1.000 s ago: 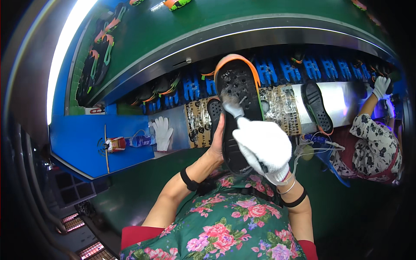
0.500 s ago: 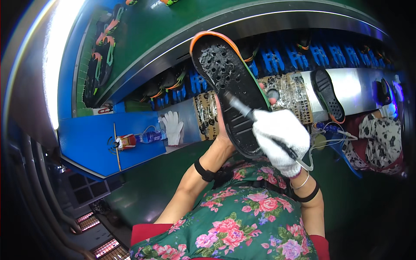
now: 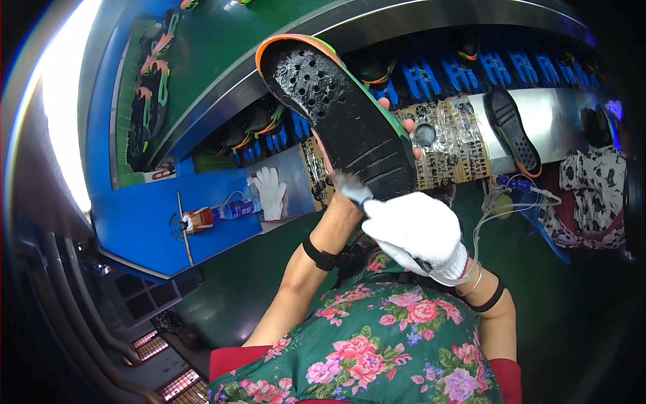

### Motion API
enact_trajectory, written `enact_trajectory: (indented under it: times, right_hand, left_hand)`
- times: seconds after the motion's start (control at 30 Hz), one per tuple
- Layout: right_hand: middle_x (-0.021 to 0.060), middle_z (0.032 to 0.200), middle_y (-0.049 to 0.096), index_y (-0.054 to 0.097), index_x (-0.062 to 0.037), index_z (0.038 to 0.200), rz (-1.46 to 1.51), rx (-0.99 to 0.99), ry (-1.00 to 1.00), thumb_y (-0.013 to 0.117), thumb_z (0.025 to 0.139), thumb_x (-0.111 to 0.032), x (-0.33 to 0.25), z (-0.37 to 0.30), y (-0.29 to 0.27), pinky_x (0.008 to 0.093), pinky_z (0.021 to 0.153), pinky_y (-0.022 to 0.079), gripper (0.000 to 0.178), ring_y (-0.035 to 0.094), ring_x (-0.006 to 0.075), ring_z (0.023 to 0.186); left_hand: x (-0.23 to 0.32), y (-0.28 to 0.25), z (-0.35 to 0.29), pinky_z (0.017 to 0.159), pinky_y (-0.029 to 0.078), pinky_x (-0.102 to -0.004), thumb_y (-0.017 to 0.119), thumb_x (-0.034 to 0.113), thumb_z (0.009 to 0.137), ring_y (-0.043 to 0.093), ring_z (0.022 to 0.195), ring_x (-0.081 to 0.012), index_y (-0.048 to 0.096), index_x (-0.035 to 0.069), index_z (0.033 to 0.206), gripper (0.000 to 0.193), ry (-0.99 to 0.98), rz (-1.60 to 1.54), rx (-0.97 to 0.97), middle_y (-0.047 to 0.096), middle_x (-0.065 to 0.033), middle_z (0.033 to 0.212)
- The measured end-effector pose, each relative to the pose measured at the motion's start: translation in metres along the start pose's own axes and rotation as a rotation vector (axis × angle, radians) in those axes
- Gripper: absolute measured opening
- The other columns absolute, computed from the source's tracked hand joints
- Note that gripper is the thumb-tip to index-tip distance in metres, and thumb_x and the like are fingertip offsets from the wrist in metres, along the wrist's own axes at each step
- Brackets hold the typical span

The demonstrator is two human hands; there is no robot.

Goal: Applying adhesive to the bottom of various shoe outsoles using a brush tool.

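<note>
Black sole (image 3: 346, 141) aslant across a bare left hand (image 3: 343, 204), brush (image 3: 356, 190) in a gloved right hand (image 3: 418, 227)

Farthest left of the sole, a blue panel (image 3: 134, 222) carries a red container (image 3: 199, 221) and a blue bottle (image 3: 235, 209) lying on its side. The bottle bears pale lettering, small and warped by the lens. Nearer the sole, also on its left, a loose white glove (image 3: 270, 194) lies flat.

The sole is up in front of the wearer, its long axis running from the far left end, rimmed in orange, to the near right end. The left hand is the nearer one: it clasps the sole from beneath, thumb along the left edge, fingertips (image 3: 409, 126) showing past the right edge; the palm is hidden. The bristles are at the sole's near left edge, by the left wrist; whether they touch it I cannot tell. The right hand, at the sole's near end, is closed round the brush handle.

No writing shows on the sole. Behind it, brown wrap (image 3: 451, 145) repeats dark printing under shiny tape. Right of it, a second black sole (image 3: 513, 131) lies on bright metal; farther right is another person's patterned garment (image 3: 592, 195).
</note>
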State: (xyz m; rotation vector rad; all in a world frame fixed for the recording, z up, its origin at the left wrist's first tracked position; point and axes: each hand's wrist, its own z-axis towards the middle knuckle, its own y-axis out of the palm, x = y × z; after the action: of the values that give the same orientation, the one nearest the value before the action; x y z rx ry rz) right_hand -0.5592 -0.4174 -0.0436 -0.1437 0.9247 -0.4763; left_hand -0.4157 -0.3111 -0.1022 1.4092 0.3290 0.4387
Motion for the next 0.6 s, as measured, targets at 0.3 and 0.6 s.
enact_trajectory:
  times: [0.3, 0.6]
  right_hand:
    - [0.0101, 0.113, 0.077, 0.078, -0.0112, 0.115, 0.006, -0.042, 0.007, 0.080, 0.080, -0.004, 0.009, -0.012, -0.004, 0.0377, 0.079, 0.058, 0.037, 0.073, 0.0285, 0.096]
    - [0.0102, 0.103, 0.079, 0.080, -0.0104, 0.105, 0.080, -0.049, 0.108, 0.083, 0.076, -0.002, 0.012, -0.013, -0.010, 0.0343, 0.075, 0.058, 0.031, 0.074, 0.0255, 0.087]
  left_hand:
    - [0.008, 0.001, -0.001, 0.101, 0.053, -0.0654, 0.050, 0.089, 0.084, 0.052, 0.134, -0.0456, 0.036, 0.008, 0.158, 0.110, 0.093, 0.061, 0.203, 0.041, -0.0193, 0.159]
    - [0.032, -0.005, -0.005, 0.104, 0.053, -0.0624, 0.058, 0.089, 0.078, 0.054, 0.132, -0.0487, 0.027, 0.001, 0.160, 0.125, -0.129, 0.121, 0.034, 0.038, -0.0262, 0.157]
